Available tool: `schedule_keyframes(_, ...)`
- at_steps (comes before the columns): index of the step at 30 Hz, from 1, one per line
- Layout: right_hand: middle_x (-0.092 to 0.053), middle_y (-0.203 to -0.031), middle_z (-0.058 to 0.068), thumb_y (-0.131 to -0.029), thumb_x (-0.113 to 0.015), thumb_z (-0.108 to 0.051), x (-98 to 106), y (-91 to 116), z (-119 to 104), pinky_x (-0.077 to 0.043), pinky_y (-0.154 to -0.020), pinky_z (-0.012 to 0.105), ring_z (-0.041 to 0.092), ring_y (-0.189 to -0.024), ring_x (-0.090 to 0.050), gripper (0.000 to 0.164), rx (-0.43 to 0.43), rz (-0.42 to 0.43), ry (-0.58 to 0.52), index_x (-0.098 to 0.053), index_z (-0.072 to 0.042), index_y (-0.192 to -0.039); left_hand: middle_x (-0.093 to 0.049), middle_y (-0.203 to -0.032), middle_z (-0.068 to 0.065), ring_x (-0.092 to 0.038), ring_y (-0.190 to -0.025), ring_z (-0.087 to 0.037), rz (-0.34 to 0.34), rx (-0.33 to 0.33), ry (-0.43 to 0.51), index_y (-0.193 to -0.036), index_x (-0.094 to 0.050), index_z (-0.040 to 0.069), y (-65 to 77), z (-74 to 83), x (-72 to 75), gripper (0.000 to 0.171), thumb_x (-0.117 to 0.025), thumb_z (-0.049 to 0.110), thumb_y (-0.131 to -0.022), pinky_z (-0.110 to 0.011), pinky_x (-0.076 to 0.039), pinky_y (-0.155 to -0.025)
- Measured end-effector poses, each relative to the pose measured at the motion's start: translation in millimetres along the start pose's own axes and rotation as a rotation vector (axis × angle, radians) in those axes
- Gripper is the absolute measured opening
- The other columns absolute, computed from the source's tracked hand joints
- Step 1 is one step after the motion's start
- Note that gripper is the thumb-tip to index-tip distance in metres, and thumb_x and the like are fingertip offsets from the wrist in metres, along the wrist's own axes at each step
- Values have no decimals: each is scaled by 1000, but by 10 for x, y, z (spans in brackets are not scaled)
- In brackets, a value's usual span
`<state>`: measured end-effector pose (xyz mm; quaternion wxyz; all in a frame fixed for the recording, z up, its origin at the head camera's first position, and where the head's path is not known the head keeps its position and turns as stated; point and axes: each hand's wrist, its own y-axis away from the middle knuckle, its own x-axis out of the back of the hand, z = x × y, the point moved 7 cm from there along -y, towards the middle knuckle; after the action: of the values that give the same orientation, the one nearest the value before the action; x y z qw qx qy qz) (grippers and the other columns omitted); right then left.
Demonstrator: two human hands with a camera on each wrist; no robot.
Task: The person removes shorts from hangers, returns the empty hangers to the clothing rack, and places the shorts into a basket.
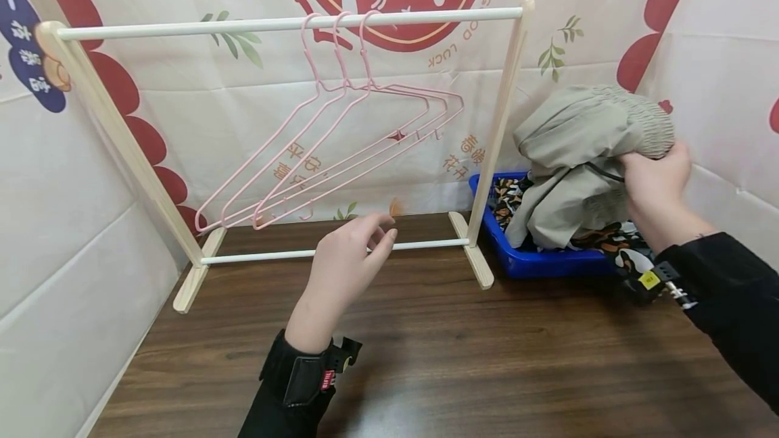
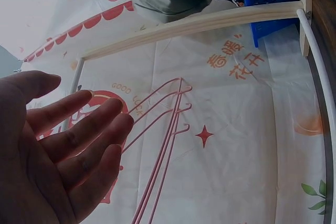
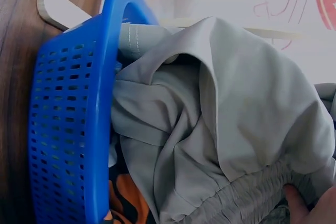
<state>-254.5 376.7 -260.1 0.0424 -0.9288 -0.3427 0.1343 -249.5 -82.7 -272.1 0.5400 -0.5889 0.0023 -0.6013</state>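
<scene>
My right hand (image 1: 657, 181) grips a pair of grey-green pants (image 1: 572, 147) by the gathered elastic waistband, with a dark drawstring near the thumb. The pants are bunched above a blue basket (image 1: 541, 263), and their lower folds hang into it. In the right wrist view, the pants (image 3: 262, 93) fill the middle and fingers show at the lower right corner. My left hand (image 1: 349, 259) is held in front of the rack's lower bar, fingers loosely bent and holding nothing. Behind and above it, several pink hangers (image 1: 341, 134) hang from the rack's top bar (image 1: 243, 27).
Dark patterned cloth (image 1: 508, 198) with orange and white shapes lies in the basket under the pants. The rack's wooden right post (image 1: 500, 120) stands beside the basket, its foot (image 1: 471, 252) on the brown table (image 1: 462, 357). A printed white sheet (image 1: 182, 120) covers the wall behind.
</scene>
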Motion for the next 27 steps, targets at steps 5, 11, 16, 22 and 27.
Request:
schedule_keyframes(5,-35,-139,-13,-86,-67,-5,-50,-27,113,-28,-99,13,2,-124,-35,63,-56,14,71,-36,-25,-138,-63,-78,9,-62,-71,-8,-4,-1,4,-107,-68,16,-7,0,-3,16,-59,26,-97,-28,-46,-58)
schedule_keyframes(11,-18,-146,-11,-89,-65,-19,-105,-74,217,-23,-99,12,4,-129,-24,75,-152,60,240,-23,-27,-150,-63,-78,9,-61,-70,-7,-5,0,-6,-107,-68,16,-26,0,-12,17,-59,27,-97,-27,-45,-57)
schedule_keyframes(16,-15,-148,-8,-86,-67,-25,-149,-139,299,-23,-98,12,5,-130,-21,83,-196,71,295,-16,-23,-152,-64,-80,8,-62,-72,-8,-15,0,-12,-109,-68,16,-37,7,-17,18,-60,27,-97,-27,-46,-58)
schedule_keyframes(22,5,-157,0,-87,-66,-35,-182,-195,428,-19,-103,14,5,-135,-7,101,-258,9,327,9,-21,-154,-64,-80,8,-61,-71,-8,-16,9,-24,-109,-67,16,-37,3,-17,18,-60,27,-97,-28,-46,-58)
schedule_keyframes(27,6,-158,7,-87,-64,-44,-212,-204,522,-23,-106,24,14,-137,-10,102,-276,-54,419,8,-18,-153,-64,-80,8,-62,-71,-9,-23,8,-27,-109,-68,16,-38,-1,-37,19,-59,28,-98,-28,-46,-57)
